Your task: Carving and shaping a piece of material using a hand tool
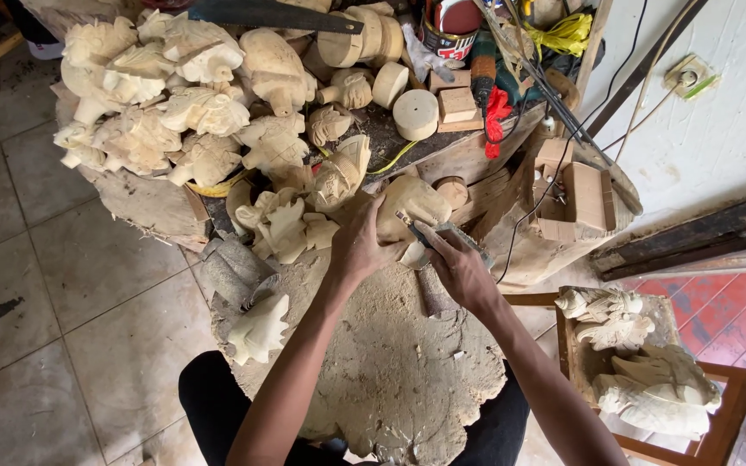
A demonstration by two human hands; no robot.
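Carving blank [412, 203], a pale rounded lump of wood, sits at the far edge of the stump block [390, 380], steadied by the left hand [357, 246] wrapped around its near side. The right hand [459, 272] is closed on a flat rasp-like tool [442, 235] laid against the blank at its four o'clock. Short, light strokes away from the holding fingers seem wisest. Finished carvings [174, 103] heap at ten o'clock; more carvings [641, 362] lie at four o'clock.

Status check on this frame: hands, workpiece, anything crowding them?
Left hand grips rounded wood carving blank on stump block. Right hand presses flat carving tool to it. Pile of pale finished carvings crowds the bench behind; nothing blocking.
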